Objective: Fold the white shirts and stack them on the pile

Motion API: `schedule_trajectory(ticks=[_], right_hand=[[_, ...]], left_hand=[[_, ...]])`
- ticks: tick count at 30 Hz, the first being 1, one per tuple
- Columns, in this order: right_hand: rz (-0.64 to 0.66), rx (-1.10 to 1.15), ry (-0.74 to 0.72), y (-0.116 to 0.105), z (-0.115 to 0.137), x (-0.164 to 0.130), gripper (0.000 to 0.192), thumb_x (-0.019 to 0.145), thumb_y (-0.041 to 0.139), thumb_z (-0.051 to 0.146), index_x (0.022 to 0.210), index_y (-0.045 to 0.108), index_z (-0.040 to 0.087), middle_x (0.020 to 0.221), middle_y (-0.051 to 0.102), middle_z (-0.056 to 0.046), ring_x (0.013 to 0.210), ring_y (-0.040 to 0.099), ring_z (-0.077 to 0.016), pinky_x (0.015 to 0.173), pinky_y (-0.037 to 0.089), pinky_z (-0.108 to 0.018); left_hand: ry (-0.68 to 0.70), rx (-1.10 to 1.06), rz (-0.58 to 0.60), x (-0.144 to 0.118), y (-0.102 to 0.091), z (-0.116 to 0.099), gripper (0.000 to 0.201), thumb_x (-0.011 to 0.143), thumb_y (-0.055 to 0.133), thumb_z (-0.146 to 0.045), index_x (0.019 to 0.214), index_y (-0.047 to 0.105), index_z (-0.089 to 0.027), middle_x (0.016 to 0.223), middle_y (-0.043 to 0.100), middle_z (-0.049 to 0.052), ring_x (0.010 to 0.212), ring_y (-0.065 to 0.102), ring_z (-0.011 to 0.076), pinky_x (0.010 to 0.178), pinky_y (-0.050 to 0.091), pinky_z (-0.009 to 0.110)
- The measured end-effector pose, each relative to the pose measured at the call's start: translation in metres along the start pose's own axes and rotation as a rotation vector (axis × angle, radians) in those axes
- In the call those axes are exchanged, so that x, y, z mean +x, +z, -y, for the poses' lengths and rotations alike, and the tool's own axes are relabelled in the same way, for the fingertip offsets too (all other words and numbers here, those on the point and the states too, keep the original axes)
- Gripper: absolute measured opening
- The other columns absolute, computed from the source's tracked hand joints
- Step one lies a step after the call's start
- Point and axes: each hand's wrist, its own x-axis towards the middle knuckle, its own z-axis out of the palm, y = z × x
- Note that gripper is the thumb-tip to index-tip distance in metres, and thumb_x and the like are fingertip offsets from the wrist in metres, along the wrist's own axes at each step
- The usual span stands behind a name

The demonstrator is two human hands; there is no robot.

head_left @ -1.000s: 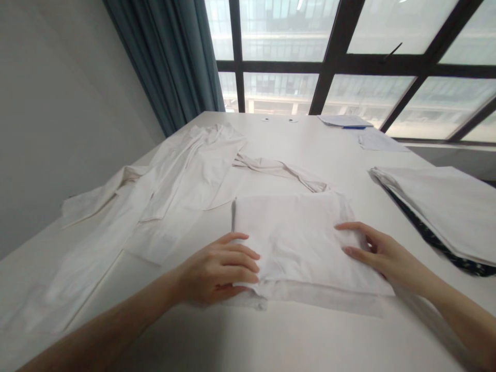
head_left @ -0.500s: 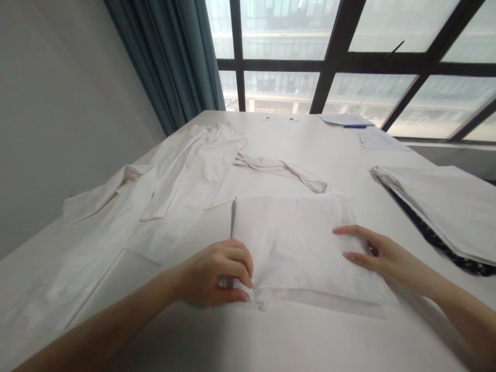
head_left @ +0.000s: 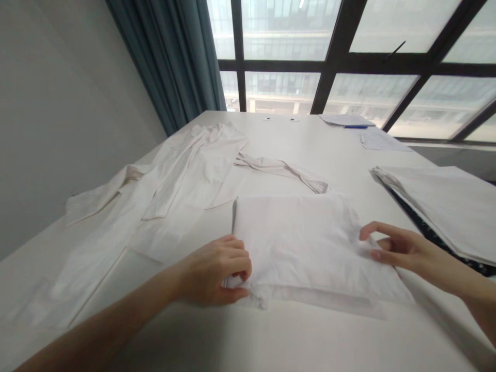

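Right forearm (head_left: 470,284), folded stack (head_left: 445,206) cut by right edge; far papers (head_left: 344,120) illegible.

Left forearm (head_left: 127,315) comes in low from the bottom corner, left hand (head_left: 213,271) knuckles-up, fingers bunched and curled, thumb poking straight out underneath. Right hand (head_left: 406,248) looks looser tbh: index bent, thumb just below, tips apart, with its forearm (head_left: 480,299) angling in from the side.
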Motion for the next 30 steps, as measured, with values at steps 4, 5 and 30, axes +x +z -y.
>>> schedule_trajectory(ticks=[4,5,30], right_hand=[[-0.052,0.080,-0.089,-0.003,-0.001,-0.003,0.033,0.082,0.064,0.053,0.100,0.056,0.027,0.062,0.018,0.008,0.054,0.020,-0.0106,0.049,0.021,-0.025],[-0.045,0.078,-0.088,-0.003,-0.001,-0.004,0.032,0.083,0.063,0.053,0.099,0.057,0.027,0.062,0.017,0.008,0.053,0.019,-0.0106,0.049,0.020,-0.025],[-0.067,-0.659,-0.767,0.068,0.026,0.000,0.031,0.088,0.063,0.032,0.118,0.059,0.025,0.119,0.062,-0.009,0.113,0.055,-0.0230,0.092,0.051,-0.038]], left_hand=[[0.071,-0.011,-0.013,0.001,-0.003,-0.003,0.010,0.081,0.057,-0.013,0.076,0.052,-0.020,0.068,0.058,0.000,0.072,0.049,0.0160,0.076,0.039,0.031],[0.086,-0.025,-0.013,0.001,-0.005,-0.004,0.011,0.082,0.055,-0.012,0.075,0.051,-0.020,0.067,0.058,0.000,0.072,0.049,0.0158,0.076,0.039,0.032],[0.347,0.532,-0.265,0.009,0.011,-0.025,0.008,0.086,0.057,-0.011,0.088,0.057,-0.019,0.078,0.060,0.001,0.071,0.051,0.0145,0.075,0.047,0.032]])
